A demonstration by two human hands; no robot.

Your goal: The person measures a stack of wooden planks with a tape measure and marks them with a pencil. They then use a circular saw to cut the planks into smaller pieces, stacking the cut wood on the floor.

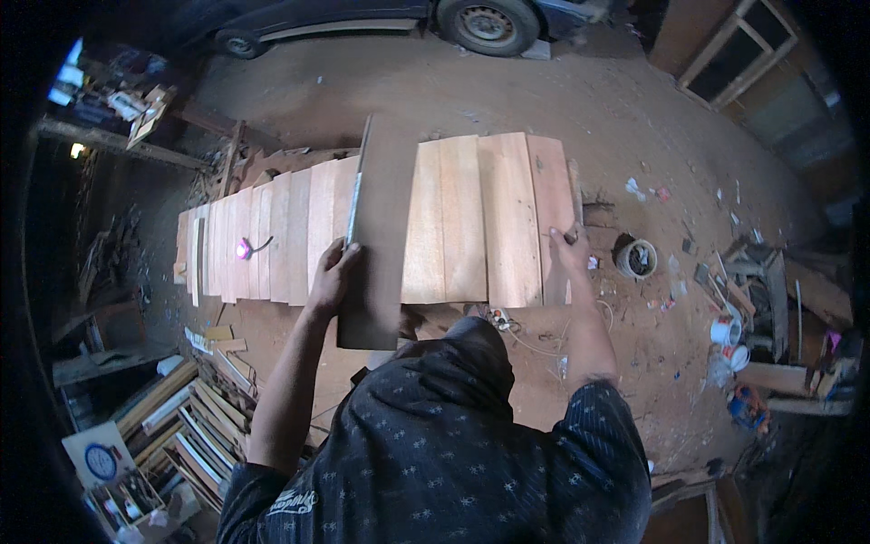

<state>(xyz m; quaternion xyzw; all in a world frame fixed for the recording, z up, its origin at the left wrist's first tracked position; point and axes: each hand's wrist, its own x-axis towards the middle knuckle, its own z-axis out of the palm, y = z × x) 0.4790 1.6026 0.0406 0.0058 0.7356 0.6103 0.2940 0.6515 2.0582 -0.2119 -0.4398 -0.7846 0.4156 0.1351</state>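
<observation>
— Across the row of pale planks (453, 218), where does the dark board (381, 227) lie?
— Lengthwise over their middle, its near end overhanging. The left hand (333, 272) grips its left edge, fingers curled over it.
— And the right hand (571, 247)?
— Well apart, at the reddish end plank's (553, 213) edge; whether it grips, I cannot tell.
— Room around?
— Bare dirt floor (580, 100) beyond, stacked timber (190, 417) lower left.
— Surfaces?
— Smooth, flat, straight-edged wood.
</observation>
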